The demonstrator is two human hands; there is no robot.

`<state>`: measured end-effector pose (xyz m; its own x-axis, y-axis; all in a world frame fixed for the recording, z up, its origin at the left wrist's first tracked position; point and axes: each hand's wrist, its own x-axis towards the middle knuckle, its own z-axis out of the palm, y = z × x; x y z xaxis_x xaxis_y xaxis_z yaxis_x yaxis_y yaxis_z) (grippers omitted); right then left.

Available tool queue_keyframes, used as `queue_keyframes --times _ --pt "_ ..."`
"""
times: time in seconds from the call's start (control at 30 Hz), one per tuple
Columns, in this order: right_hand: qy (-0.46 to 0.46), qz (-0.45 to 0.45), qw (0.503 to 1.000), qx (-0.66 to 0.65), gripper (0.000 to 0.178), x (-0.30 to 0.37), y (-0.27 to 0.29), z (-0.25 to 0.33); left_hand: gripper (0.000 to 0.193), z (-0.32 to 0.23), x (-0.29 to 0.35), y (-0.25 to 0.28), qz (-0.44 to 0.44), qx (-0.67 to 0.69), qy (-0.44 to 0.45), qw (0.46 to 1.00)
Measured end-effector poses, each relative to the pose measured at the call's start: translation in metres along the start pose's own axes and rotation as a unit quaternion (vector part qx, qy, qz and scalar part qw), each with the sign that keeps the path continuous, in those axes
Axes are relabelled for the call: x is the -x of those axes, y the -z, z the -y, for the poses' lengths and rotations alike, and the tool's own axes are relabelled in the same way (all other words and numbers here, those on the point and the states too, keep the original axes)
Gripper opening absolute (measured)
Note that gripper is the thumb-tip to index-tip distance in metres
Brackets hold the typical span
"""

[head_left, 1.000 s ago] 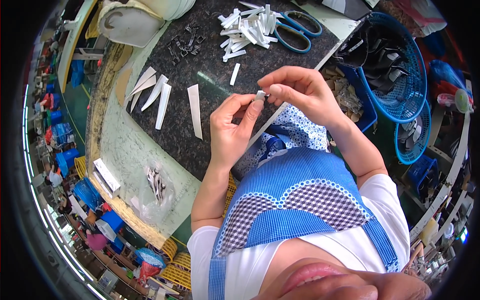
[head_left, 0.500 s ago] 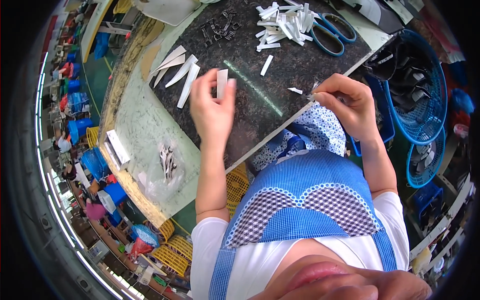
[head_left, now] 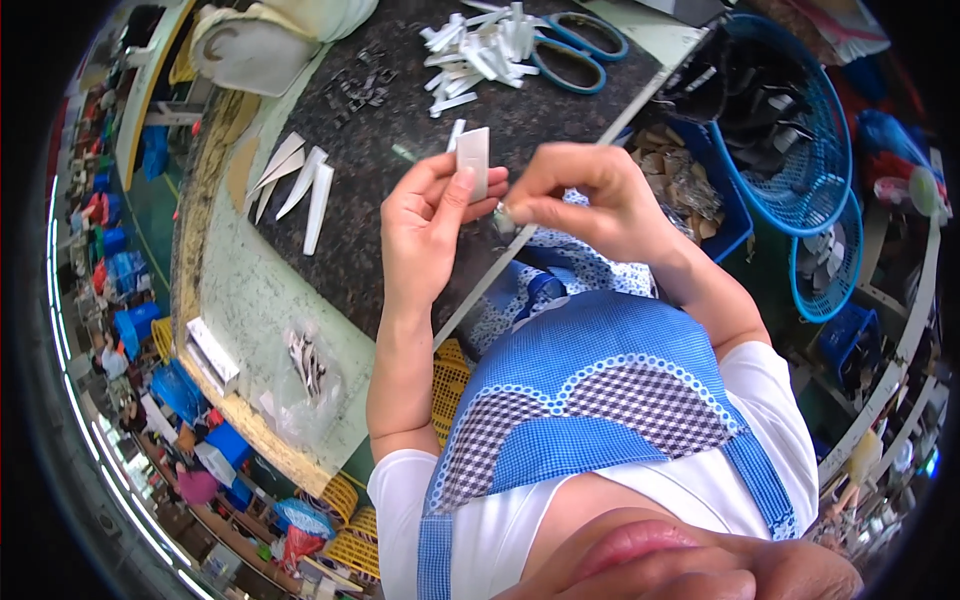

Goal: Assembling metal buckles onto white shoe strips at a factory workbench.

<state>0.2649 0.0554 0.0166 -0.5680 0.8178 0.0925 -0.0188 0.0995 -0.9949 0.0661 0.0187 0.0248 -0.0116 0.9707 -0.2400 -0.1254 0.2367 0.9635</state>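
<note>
My left hand is closed on a flat white strip, which stands up between thumb and fingers over the dark board. Close to its right, my right hand pinches something small and pale with thumb and forefinger; its kind is too small to tell. The two hands are apart by a narrow gap near the board's front edge. Beyond them lies a loose heap of short white strips beside blue-handled scissors. Longer curved white strips lie left of my left hand.
Small dark metal pieces are scattered at the board's far left. A clear bag of strips and a white box sit on the left of the table. Blue baskets and a blue crate stand at right.
My right hand has moved left, toward my left hand, still pinching. The white strip stays in my left hand, now turned more broadside. The whole view has shifted a little.
</note>
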Motion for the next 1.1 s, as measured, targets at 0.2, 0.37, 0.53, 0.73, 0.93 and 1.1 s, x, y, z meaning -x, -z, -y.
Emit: queue_keyframes --times 0.2,0.37,0.53,0.73,0.93,1.1 --pt "0.057 -0.124 0.990 0.022 0.008 0.007 0.013 -0.009 0.023 0.002 -0.002 -0.028 0.101 0.059 0.002 0.993" --pt "0.099 -0.156 0.972 0.145 0.007 0.015 0.013 -0.005 0.022 0.011 0.000 -0.039 0.093 0.012 -0.042 0.995" --pt "0.017 -0.156 0.987 -0.023 0.011 0.015 0.010 -0.012 0.018 0.013 0.001 -0.030 0.098 -0.016 -0.033 0.995" --pt "-0.102 -0.007 0.982 -0.157 0.020 0.003 0.019 -0.012 0.016 0.015 0.011 -0.026 0.055 -0.022 -0.031 0.998" --pt "0.058 -0.079 0.995 0.030 0.014 0.012 -0.013 -0.012 0.013 0.030 0.014 -0.029 -0.012 0.009 -0.097 0.995" --pt "-0.010 -0.074 0.997 -0.026 0.016 0.012 -0.001 -0.006 0.004 0.034 0.014 -0.015 0.025 -0.045 -0.190 0.980"
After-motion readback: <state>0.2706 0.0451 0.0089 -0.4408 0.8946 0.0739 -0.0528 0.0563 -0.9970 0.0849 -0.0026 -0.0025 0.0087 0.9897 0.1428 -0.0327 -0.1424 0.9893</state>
